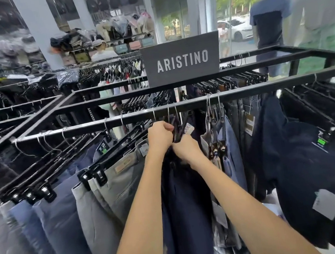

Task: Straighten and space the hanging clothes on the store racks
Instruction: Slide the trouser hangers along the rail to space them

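Navy trousers point(183, 201), one pair, hung near the middle of the black rail point(244, 91), in front of the ARISTINO sign point(181, 59) mounted behind that rail. Left hand point(159, 138): fingers curled round the pair's dark hanger point(177, 132), directly under the rail. Right hand point(187, 150): fingers curled, pinching the pair's waistband, lower beneath the rail and just beside the left hand. Grey and blue trousers point(110, 187) hung slanted toward the rail's left end; dark trousers point(299, 149) toward its right end.
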